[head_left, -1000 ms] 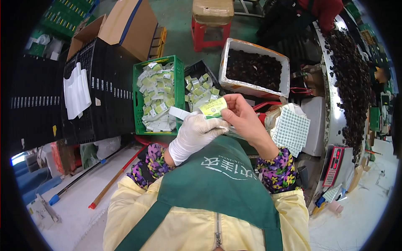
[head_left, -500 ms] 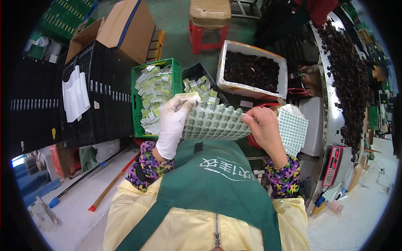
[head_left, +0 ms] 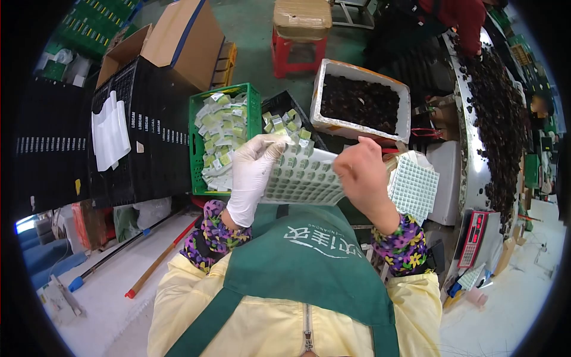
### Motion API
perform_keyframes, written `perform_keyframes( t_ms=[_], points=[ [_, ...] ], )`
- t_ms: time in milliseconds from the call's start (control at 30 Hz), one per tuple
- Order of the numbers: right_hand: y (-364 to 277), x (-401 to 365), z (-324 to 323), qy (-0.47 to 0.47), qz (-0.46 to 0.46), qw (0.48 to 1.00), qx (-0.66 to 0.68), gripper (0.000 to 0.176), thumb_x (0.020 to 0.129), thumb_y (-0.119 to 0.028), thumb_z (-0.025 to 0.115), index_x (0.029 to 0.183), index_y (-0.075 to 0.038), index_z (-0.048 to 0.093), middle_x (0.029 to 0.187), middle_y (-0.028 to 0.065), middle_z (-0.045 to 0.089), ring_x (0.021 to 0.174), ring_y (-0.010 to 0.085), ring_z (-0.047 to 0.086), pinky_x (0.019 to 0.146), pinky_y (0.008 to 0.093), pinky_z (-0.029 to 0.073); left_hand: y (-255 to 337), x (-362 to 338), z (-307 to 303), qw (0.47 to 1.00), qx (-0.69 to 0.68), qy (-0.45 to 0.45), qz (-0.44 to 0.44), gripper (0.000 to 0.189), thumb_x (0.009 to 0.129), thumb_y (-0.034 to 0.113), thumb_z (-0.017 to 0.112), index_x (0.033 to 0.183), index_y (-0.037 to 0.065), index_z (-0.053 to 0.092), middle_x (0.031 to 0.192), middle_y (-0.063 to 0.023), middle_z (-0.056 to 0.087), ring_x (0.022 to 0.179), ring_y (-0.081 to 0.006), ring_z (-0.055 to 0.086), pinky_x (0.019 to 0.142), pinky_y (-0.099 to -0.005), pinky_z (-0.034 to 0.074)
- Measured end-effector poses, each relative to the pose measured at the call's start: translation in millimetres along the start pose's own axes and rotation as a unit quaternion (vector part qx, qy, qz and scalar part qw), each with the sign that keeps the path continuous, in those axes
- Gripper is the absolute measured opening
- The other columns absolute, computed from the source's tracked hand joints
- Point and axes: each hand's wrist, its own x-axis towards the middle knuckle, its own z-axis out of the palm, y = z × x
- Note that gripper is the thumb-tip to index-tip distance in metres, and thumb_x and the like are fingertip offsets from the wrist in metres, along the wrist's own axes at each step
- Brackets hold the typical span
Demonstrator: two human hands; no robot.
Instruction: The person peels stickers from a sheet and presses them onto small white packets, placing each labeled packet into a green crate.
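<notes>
My left hand (head_left: 253,172), in a thin white glove, pinches the upper left corner of a sheet of small round green-and-white stickers (head_left: 302,181). The sheet hangs tilted in front of my apron, with a bare white strip along its upper right edge. At the sheet's right side is my bare right hand (head_left: 364,178), its fingers curled closed. What those fingers hold is hidden, and they cover the sheet's right edge. Just beyond my left hand, a green crate (head_left: 195,140) holds many small clear packs with green labels (head_left: 221,131). More such packs lie in a black crate (head_left: 275,101).
A white foam box (head_left: 318,113) of dark pieces stands ahead. More sticker sheets (head_left: 413,184) lie at the right, near a red scale (head_left: 471,238). Dark pieces cover a metal table (head_left: 476,149), where a person in red sleeves stands. Black crates (head_left: 148,119) stand left.
My right hand has moved up from the sheet's right edge, its fingers curling closed. A white strip now shows along the sheet's upper right, where curled stickers stood. My left hand keeps its hold.
</notes>
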Motion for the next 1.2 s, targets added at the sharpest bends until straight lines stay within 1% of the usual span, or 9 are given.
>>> perform_keyframes(
  t_ms=[67,167,267,367,500,633,933,1133,1200],
  points=[
    [-6.6,7.4,-1.6,0.044,0.287,0.892,0.346,0.008,0.088,-0.010,0.062,0.087,-0.005,0.056,0.078,-0.0029,0.056,0.068,0.0058,0.048,0.061,0.0190,0.039,-2.2,-0.4,-1.8,0.995,0.009,-0.081,0.058,0.012,0.087,0.008,0.066,0.097,0.002,0.069,0.091,-0.0037,0.070,0.083,-0.0083,0.061,0.077,-0.0229,0.049],
    [-3.7,25.1,0.2,0.001,0.376,0.740,0.557,0.009,0.090,-0.012,0.062,0.088,-0.005,0.056,0.079,-0.0041,0.054,0.072,0.0025,0.048,0.064,0.0184,0.040,-4.9,-6.8,5.5,0.979,0.038,-0.170,0.102,0.011,0.086,0.006,0.066,0.096,0.001,0.069,0.093,-0.0058,0.070,0.087,-0.0103,0.063,0.078,-0.0252,0.050],
    [-18.3,43.6,4.8,-0.107,0.369,0.726,0.570,0.007,0.090,-0.012,0.061,0.089,-0.005,0.059,0.079,-0.0053,0.055,0.072,0.0024,0.049,0.065,0.0189,0.040,3.0,-11.3,12.4,0.967,0.052,-0.230,0.093,0.012,0.085,0.005,0.066,0.096,0.000,0.069,0.092,-0.0080,0.071,0.087,-0.0130,0.066,0.079,-0.0263,0.051],
    [-10.5,63.9,12.2,-0.019,0.357,0.789,0.499,0.008,0.090,-0.012,0.061,0.087,-0.005,0.060,0.078,-0.0051,0.055,0.071,0.0026,0.049,0.063,0.0191,0.040,5.2,-12.1,16.1,0.941,0.096,-0.293,0.141,0.012,0.084,0.006,0.067,0.094,0.000,0.070,0.088,-0.0089,0.071,0.083,-0.0152,0.068,0.079,-0.0270,0.051],
    [25.4,92.0,2.1,0.097,0.360,0.768,0.520,0.009,0.089,-0.012,0.062,0.090,-0.003,0.061,0.077,-0.0031,0.058,0.065,0.0031,0.047,0.059,0.0200,0.040,-10.9,-21.5,16.3,0.938,0.131,-0.312,0.074,0.011,0.084,0.007,0.067,0.092,0.000,0.071,0.089,-0.0095,0.072,0.086,-0.0161,0.068,0.081,-0.0288,0.052],
    [16.7,75.5,-5.2,0.091,0.406,0.792,0.447,0.010,0.088,-0.012,0.063,0.087,-0.003,0.059,0.074,-0.0047,0.055,0.062,0.0012,0.045,0.054,0.0182,0.037,-11.8,-23.6,15.2,0.962,0.099,-0.252,0.047,0.011,0.083,0.008,0.069,0.091,0.002,0.071,0.090,-0.0096,0.072,0.087,-0.0181,0.069,0.081,-0.0298,0.052],
    [-18.8,13.2,22.6,-0.013,0.438,0.799,0.412,0.013,0.089,-0.012,0.063,0.081,-0.002,0.059,0.065,-0.0072,0.054,0.055,-0.0019,0.040,0.048,0.0175,0.030,-12.1,-11.2,14.6,0.910,0.263,-0.137,0.289,0.015,0.072,0.017,0.077,0.086,0.014,0.073,0.093,-0.0085,0.069,0.088,-0.0281,0.064,0.076,-0.0378,0.049],
    [-14.7,6.4,28.6,-0.012,0.422,0.812,0.402,0.014,0.089,-0.013,0.064,0.083,-0.001,0.059,0.068,-0.0064,0.055,0.058,-0.0009,0.044,0.050,0.0175,0.034,-6.8,-14.1,17.1,0.881,0.307,-0.135,0.334,0.017,0.071,0.018,0.077,0.087,0.017,0.073,0.094,-0.0075,0.069,0.087,-0.0288,0.064,0.074,-0.0392,0.049],
    [-11.8,10.8,20.4,-0.102,0.368,0.917,0.115,0.016,0.088,-0.015,0.065,0.084,-0.001,0.059,0.070,-0.0056,0.057,0.060,-0.0006,0.045,0.051,0.0177,0.036,1.5,-17.9,17.9,0.862,0.343,-0.126,0.352,0.016,0.071,0.018,0.076,0.087,0.017,0.073,0.094,-0.0072,0.069,0.087,-0.0288,0.064,0.073,-0.0392,0.049]
  ],
)
